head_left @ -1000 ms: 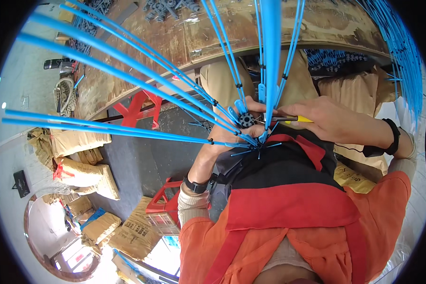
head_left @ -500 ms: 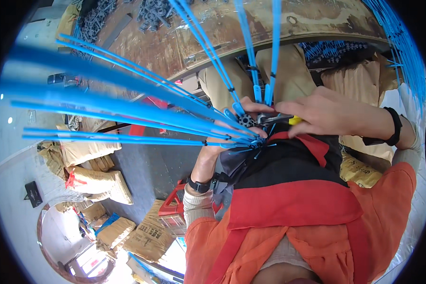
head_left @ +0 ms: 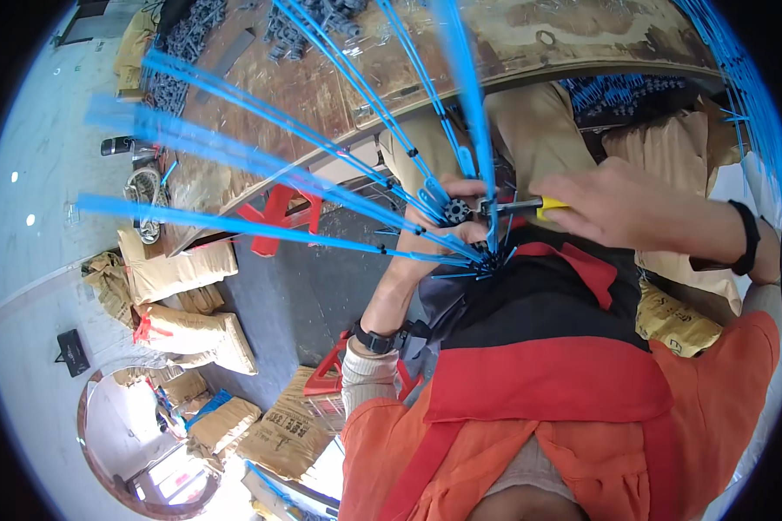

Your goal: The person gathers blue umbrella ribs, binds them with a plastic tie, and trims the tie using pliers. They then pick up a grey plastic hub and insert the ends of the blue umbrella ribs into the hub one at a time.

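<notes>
In front of my apron, my left hand (head_left: 415, 243) is closed around a small dark round hub (head_left: 457, 211) with holes about its face. Long thin blue rods (head_left: 339, 161) with black bands fan out from around the hub, up and to the left; several are blurred. My right hand (head_left: 601, 201) grips pliers (head_left: 520, 207) with yellow handles, their metal jaws pointing left at the hub. A blue rod crosses in front of the jaws, so I cannot tell what they touch. Dark rod ends cluster (head_left: 493, 263) just below my left thumb.
Beyond my knees stands a worn wooden table (head_left: 321, 104) with heaps of grey plastic parts (head_left: 308, 22). More blue rods (head_left: 738, 87) hang at the far right. Brown sacks (head_left: 195, 339) and a red stool (head_left: 280, 217) are to the left.
The fan of blue rods has swung, and one now crosses before the pliers' jaws. My right hand has drawn slightly right with the pliers, showing more of the metal.
</notes>
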Motion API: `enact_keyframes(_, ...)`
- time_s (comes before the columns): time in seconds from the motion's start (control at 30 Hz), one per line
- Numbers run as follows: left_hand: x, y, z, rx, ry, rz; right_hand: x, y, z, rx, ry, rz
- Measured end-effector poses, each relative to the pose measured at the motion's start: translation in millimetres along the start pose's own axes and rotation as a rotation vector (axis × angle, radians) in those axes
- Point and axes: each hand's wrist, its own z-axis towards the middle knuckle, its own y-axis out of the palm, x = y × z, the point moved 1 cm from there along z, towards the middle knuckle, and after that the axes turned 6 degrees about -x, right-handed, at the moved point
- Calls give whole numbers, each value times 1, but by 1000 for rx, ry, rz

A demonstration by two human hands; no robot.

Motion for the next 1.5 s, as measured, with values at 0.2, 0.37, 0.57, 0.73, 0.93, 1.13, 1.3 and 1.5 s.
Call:
enact_keyframes(0.2, -1, 5, 6, -113, 30, 64, 24, 37, -2, -697, 387, 992)
enact_keyframes(0.37, 14, 6, 5, 8, -57, 50, 15, 29, -5, 170, -70, -61)
enact_keyframes(0.57, -1, -10, 1, -168, 58, 218, 27, 47, 0, -776, 441, 1175)
enact_keyframes(0.73, 4, 0, 1, -17, -54, 111, 17, 48, -8, 81, 51, 92)
enact_keyframes(0.93, 5, -8, 5, -99, -98, 75, 21, 32, 1, -350, 253, 704)
enact_keyframes(1.13, 8, -4, 3, -85, -74, 141, 6, 47, -3, -202, 353, 478)
enact_keyframes(1.3, 5, -8, -1, -48, -58, 111, 11, 36, 4, 72, 69, 195)
enact_keyframes(1.5, 6, -8, -8, -203, -25, 185, 9, 53, 3, -453, 347, 779)
